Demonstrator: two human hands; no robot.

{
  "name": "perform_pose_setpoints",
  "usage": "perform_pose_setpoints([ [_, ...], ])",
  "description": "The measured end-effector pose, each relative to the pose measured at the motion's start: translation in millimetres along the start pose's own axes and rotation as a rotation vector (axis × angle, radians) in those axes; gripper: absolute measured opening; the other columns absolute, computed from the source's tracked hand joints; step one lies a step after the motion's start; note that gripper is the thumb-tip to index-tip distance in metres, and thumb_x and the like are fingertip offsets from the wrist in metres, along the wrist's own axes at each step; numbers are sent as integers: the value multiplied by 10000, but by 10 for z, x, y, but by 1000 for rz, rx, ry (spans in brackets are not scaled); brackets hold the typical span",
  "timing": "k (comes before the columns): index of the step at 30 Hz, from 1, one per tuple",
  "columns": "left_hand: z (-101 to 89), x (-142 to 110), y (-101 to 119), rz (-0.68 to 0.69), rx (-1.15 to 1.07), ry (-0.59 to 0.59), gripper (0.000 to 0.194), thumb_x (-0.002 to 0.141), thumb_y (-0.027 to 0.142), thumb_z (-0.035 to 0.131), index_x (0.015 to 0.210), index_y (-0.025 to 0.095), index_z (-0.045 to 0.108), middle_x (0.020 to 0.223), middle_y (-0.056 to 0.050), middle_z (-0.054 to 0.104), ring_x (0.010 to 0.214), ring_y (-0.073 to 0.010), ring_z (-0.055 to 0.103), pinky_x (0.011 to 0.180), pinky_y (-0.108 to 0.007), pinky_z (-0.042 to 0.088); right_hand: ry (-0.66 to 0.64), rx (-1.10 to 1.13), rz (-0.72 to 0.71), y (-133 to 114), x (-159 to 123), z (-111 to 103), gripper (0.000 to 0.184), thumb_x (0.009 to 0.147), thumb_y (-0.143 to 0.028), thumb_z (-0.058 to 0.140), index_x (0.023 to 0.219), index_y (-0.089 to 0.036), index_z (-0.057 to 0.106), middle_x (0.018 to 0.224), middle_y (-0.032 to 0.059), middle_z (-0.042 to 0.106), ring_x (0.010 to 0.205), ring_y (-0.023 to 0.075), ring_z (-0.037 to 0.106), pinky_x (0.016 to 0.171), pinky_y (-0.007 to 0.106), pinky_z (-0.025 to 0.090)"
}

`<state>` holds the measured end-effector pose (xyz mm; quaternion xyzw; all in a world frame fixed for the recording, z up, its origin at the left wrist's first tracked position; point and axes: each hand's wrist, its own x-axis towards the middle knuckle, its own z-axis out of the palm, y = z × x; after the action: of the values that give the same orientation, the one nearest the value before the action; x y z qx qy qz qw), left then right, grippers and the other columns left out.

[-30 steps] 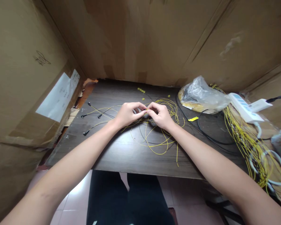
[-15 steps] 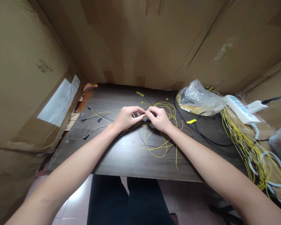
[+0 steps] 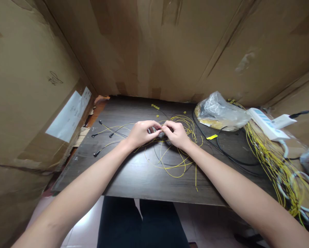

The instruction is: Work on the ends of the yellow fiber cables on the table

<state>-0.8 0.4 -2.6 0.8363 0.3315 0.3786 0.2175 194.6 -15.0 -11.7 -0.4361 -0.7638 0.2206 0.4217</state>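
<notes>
Head view: a dark wood-look table (image 3: pixel 128 179) is seen from above, boxed in by cardboard walls (image 3: pixel 154 51)
Left hand (image 3: pixel 142 133): curled, thumb and finger closed in a pinch, fingertips brought right up to the other hand's
Right hand (image 3: pixel 177 135): pinched shut too, pretty much a mirror of the left
What's gripped: a small piece (image 3: pixel 162 130) is held between the fingertips of both hands – too tiny and covered up to tell exactly what it is
Wires: thin yellow and black wires (image 3: pixel 175 177) are looped under and around both hands, mid-table, with one yellow end pointed at the near edge
Connectors: four black connectors (image 3: pixel 96 154) are spread out towards the left edge, wires trailed from them to the hands
Little bits: yellow bits (image 3: pixel 155 106) are scattered near the far edge, beyond the hands
Right side: a clear plastic bag (image 3: pixel 219 110) is parked by the far right corner, with a bright yellow tag (image 3: pixel 211 137) and black cable (image 3: pixel 223 151) just on the near side of it
Off the right edge: a white power strip (image 3: pixel 268 124) is plugged up, and a big bundle of yellow wires (image 3: pixel 268 155) is draped beside it – kinda messy
Left wall: a white paper (image 3: pixel 69 119) is taped onto the cardboard
</notes>
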Motion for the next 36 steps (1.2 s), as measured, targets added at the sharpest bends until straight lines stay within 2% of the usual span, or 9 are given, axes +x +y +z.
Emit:
perform_pose_setpoints([
  [4, 8, -8, -6, -5, -19, 18, 105, 853, 239, 687, 908, 168, 742, 762, -8, 739, 588, -104, 636, 595, -209, 512, -4, -21, -7, 0, 0, -4, 399, 962, -370, 473, 598, -207, 478, 557, -9, 488, 572, 142, 469, 607, 293, 351],
  [8, 6, -11, -11, -43, -48, 13, 119, 848, 257, 690, 911, 170, 741, 752, -8, 734, 581, -105, 632, 584, -210, 514, -29, 53, 24, -19, -1, -16, 214, 914, -350, 534, 779, -199, 603, 665, 3, 603, 601, 149, 515, 597, 279, 385],
  [10, 5, -9, -15, -50, -47, 10, 125, 851, 261, 690, 920, 172, 746, 748, -7, 735, 585, -107, 635, 581, -210, 512, -28, 61, 33, -24, 0, -14, 173, 888, -338, 556, 804, -197, 608, 672, -1, 605, 590, 145, 508, 584, 275, 382],
  [15, 10, -5, -11, -25, -43, 12, 115, 858, 242, 683, 917, 168, 750, 777, -10, 747, 602, -104, 645, 592, -205, 510, -2, -14, -3, -23, 0, 1, 395, 972, -380, 459, 619, -205, 485, 549, -14, 469, 546, 135, 440, 578, 289, 335],
  [18, 15, -4, 2, -41, -64, 24, 104, 843, 233, 691, 897, 162, 745, 755, -8, 742, 592, -101, 642, 588, -200, 511, -1, -32, -10, -26, -2, 2, 453, 999, -417, 443, 598, -208, 454, 536, -12, 454, 547, 138, 436, 580, 292, 332],
  [23, 14, -1, 15, -110, -117, 28, 130, 829, 272, 708, 881, 157, 740, 730, -13, 736, 569, -103, 634, 559, -197, 515, -22, 25, 11, -27, -4, -10, 304, 957, -388, 505, 740, -194, 593, 618, -4, 559, 572, 141, 491, 583, 281, 370],
  [26, 10, 3, 12, -112, -124, 32, 134, 831, 279, 719, 885, 160, 750, 729, -14, 738, 576, -105, 640, 569, -199, 525, -16, 46, 17, -25, -6, -13, 210, 912, -335, 535, 772, -195, 605, 633, -5, 576, 568, 140, 495, 575, 277, 380],
  [36, -1, 10, -30, -157, -186, 80, 222, 836, 377, 753, 891, 165, 787, 780, -42, 770, 614, -126, 664, 582, -215, 534, 15, 65, 44, -68, -7, -5, 162, 893, -335, 585, 827, -194, 628, 671, 12, 623, 547, 137, 498, 538, 275, 375],
])
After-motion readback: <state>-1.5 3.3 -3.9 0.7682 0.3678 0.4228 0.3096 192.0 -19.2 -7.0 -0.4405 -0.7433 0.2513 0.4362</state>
